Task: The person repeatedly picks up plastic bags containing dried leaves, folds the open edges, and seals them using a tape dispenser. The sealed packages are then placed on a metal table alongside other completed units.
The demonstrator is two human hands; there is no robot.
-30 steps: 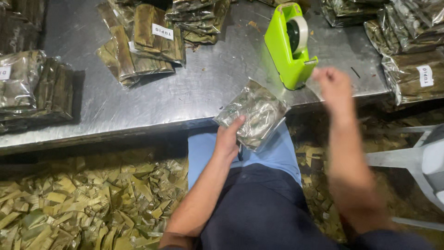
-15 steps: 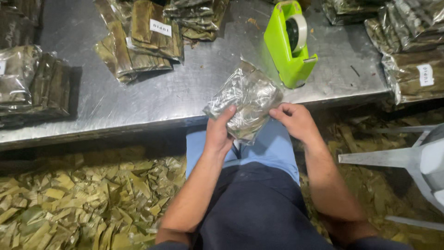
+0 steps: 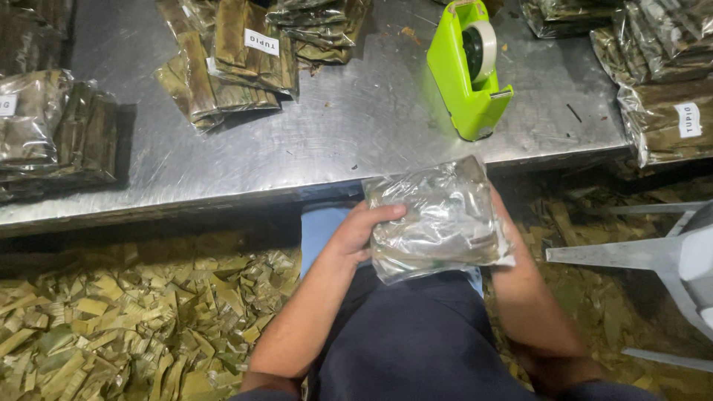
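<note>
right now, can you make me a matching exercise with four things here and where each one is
Things:
1. clear plastic packet
2. green tape dispenser
3. leaf scraps
4. white plastic chair

Places:
A. on the floor, left of the person's legs
B. on the metal table, far side
C. held in both hands over the lap
D. at the right edge of view

Pairs: 1-C, 2-B, 3-A, 4-D

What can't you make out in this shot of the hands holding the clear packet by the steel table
Head view only:
- Right hand: almost wholly hidden behind the clear packet; its grip cannot be seen.
- Packet contents: glare on the plastic blurs them.
- Left hand: the packet covers its palm side.
- Packs at the table edges: cut off by the frame's left, top and right.
- White chair: cut off by the right edge.
</note>
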